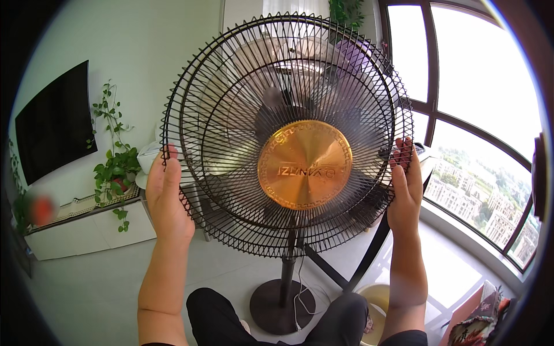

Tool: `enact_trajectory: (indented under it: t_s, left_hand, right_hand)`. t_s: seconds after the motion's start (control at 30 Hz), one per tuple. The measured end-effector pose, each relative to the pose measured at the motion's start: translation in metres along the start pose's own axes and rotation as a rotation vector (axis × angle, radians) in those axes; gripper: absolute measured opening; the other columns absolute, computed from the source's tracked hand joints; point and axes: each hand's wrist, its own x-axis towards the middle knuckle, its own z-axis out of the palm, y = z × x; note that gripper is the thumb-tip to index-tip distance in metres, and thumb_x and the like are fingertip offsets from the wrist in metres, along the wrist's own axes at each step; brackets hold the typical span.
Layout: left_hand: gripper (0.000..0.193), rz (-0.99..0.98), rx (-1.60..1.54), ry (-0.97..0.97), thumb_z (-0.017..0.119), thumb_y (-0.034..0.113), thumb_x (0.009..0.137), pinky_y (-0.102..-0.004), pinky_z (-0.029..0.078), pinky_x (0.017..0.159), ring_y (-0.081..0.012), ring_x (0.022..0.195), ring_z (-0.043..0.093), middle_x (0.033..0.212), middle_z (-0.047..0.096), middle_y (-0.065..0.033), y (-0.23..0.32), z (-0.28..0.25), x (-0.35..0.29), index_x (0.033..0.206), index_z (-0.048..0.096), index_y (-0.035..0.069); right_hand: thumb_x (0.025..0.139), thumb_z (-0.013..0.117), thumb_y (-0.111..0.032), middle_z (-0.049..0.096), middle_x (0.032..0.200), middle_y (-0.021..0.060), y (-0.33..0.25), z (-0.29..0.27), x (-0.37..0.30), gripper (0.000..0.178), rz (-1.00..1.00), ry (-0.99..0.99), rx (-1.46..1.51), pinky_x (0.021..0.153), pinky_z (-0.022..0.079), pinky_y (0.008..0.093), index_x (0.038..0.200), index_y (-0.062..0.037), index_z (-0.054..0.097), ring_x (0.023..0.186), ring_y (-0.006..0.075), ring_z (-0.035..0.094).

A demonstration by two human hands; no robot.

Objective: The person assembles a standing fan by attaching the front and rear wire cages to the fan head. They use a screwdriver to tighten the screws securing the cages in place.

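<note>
A pedestal fan stands in front of me, its round black wire guard (231, 216) facing me with a shiny gold disc (304, 164) at the centre. My left hand (165, 196) grips the guard's left rim, thumb toward me. On the opposite rim, my right hand (406, 193) has its fingers curled around the wires, with the thumb in front. Dark fan blades show faintly through the wires. Below, a dark pole (287, 282) runs down to a round base (277, 314) between my legs. Whether the guard is fastened to the fan, I cannot tell.
A white cord (298, 300) trails beside the pole. To its right sit a pale yellow tub (378, 294) and black angled legs (372, 254). A low white cabinet (86, 233) with a trailing plant (115, 167) lines the left wall; large windows (473, 75) are on the right.
</note>
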Motion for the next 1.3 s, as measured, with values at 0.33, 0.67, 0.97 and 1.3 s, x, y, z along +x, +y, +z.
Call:
enact_trajectory:
  t_s: [0.33, 0.67, 0.97, 1.3]
  left_hand:
    - [0.058, 0.028, 0.054, -0.047, 0.051, 0.029, 0.087, -0.0256, 0.030, 0.093, -0.0124, 0.104, 0.045, 0.114, 0.050, -0.0080, -0.024, -0.015, 0.024, 0.128, 0.028, -0.006]
    - [0.052, 0.056, 0.039, -0.087, 0.050, 0.029, 0.088, -0.0255, 0.029, 0.094, -0.0125, 0.104, 0.045, 0.113, 0.051, -0.0076, -0.030, -0.014, 0.033, 0.124, 0.036, -0.006]
    - [0.052, 0.014, 0.025, -0.063, 0.051, 0.030, 0.087, -0.0249, 0.031, 0.093, -0.0125, 0.105, 0.045, 0.113, 0.051, -0.0070, -0.029, -0.015, 0.036, 0.124, 0.036, -0.004]
    - [0.046, -0.041, -0.016, -0.020, 0.051, 0.028, 0.087, -0.0234, 0.039, 0.083, -0.0105, 0.095, 0.049, 0.105, 0.054, -0.0046, -0.021, -0.013, 0.041, 0.120, 0.042, -0.002]
  right_hand:
    - [0.089, 0.042, -0.020, 0.043, 0.117, 0.0120, -0.005, 0.018, 0.011, 0.053, 0.095, 0.008, -0.018, 0.090, 0.032, 0.0264, 0.130, 0.0067, 0.023, 0.104, 0.0159, 0.042]
    - [0.091, 0.037, -0.020, 0.042, 0.119, 0.0123, 0.003, 0.025, 0.015, 0.047, 0.158, 0.057, 0.092, 0.092, 0.032, 0.0284, 0.129, 0.0043, 0.026, 0.107, 0.0168, 0.041]
    - [0.090, 0.038, -0.025, 0.035, 0.127, 0.0158, 0.010, 0.018, 0.019, 0.052, 0.184, 0.012, 0.135, 0.100, 0.022, 0.0312, 0.131, 0.0044, 0.024, 0.118, 0.0221, 0.032]
    - [0.090, 0.041, -0.022, 0.038, 0.125, 0.0133, -0.005, 0.027, 0.021, 0.049, 0.202, 0.040, 0.139, 0.098, 0.025, 0.0295, 0.130, 0.0036, 0.026, 0.115, 0.0194, 0.035]
